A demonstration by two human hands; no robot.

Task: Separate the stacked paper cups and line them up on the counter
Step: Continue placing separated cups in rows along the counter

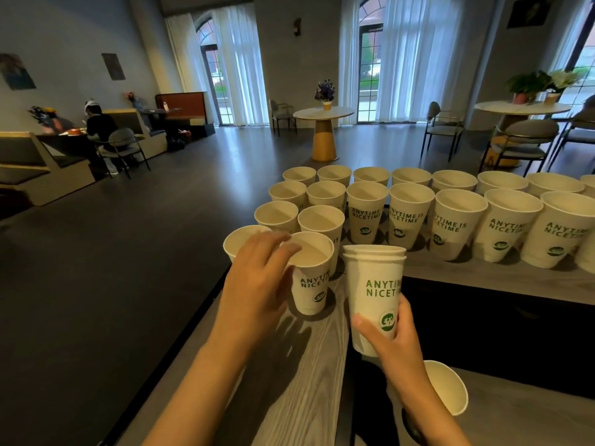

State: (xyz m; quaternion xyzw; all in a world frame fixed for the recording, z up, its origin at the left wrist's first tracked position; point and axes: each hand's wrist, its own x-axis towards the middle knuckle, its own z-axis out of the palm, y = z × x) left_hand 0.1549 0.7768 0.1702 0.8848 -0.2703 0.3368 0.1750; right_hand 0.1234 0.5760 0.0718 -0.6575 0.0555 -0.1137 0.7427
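**Seating the near cup and keeping the stack ready**

The paper cup (311,275) just being set down stands upright on the wood-grain surface (306,358), at about nine o'clock from the held stack and touching nothing that I can see on its near side. The left hand (257,278) is over its rim, fingers loosely curved with the tips resting on the lip; whether it truly pinches the rim or only steadies it cannot be told. To finish this step well, the hand should lift straight up off the lip, so the light cup is not tipped or dragged out of line with its neighbour cup (240,241) at ten o'clock.

The remaining stack (373,294), a few nested cups judging by the rims at its top, is gripped low on its wall by the right hand (391,333), thumb in front and fingers wrapped behind. A low grip leaves the top rim free, which should suit peeling the next cup off with the left hand; squeezing too hard would likely lock the cups together.

From twelve to two o'clock, the lined-up cups (402,207) stand in rows across the surface, printed sides facing the camera. One lone cup (446,386) sits tilted at five o'clock, behind the right wrist. The next free spot looks to be on the near side of the cup just placed.
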